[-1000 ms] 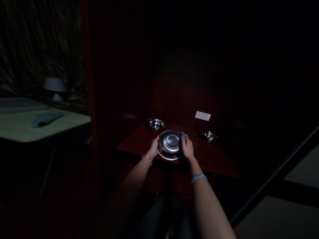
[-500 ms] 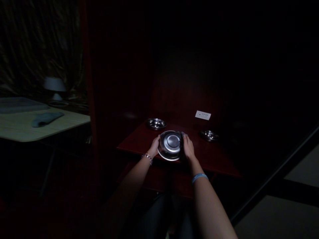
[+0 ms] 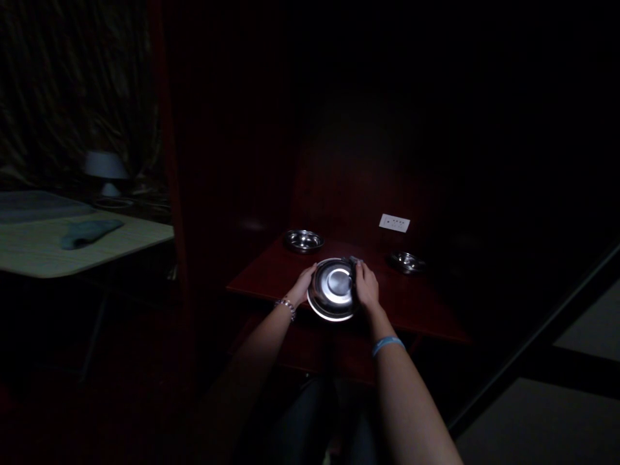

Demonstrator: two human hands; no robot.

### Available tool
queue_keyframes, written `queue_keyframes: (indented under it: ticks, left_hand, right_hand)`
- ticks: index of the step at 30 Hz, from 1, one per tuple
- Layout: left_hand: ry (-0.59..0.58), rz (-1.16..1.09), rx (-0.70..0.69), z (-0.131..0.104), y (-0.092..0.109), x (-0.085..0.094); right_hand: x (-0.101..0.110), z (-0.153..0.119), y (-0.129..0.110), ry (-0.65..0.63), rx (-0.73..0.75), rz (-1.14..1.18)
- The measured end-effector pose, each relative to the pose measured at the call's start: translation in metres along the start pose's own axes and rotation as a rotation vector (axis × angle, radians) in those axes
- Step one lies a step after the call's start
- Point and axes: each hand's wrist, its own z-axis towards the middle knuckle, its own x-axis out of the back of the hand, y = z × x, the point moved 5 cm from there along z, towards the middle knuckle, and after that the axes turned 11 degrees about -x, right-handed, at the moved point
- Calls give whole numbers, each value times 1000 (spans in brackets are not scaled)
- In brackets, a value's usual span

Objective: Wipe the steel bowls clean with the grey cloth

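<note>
A shiny metal bowl [image 3: 333,298], its underside with a round base turned toward me, is held tilted over the front edge of the dark red desk [image 3: 416,310]. My left hand [image 3: 303,284], with a beaded bracelet at the wrist, grips the bowl's left rim. On the bowl's right side lies my right hand [image 3: 367,285], wearing a blue wristband. Its fingers press a dark, crumpled cloth [image 3: 354,260] against the metal; most of this cloth is hidden in shadow and under the hand.
Two metal dishes stand on the desk, one at the back left [image 3: 303,241] and one at the right [image 3: 407,262]. A white socket plate [image 3: 394,223] is on the back panel. Left of the partition, a pale table [image 3: 130,239] bears a blue-grey cloth [image 3: 90,233] and white lamp [image 3: 106,166].
The bowl has dropped slightly and its tilt has shifted a little. My right hand has moved slightly on its side, fingers more bent. Both hands keep hold.
</note>
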Motion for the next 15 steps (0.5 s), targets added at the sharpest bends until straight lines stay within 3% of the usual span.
queue_keyframes:
  ticks: [15]
  left_hand:
    - [-69, 68, 55, -1, -5, -3]
  right_hand:
    - [-2, -8, -22, 21, 192, -178]
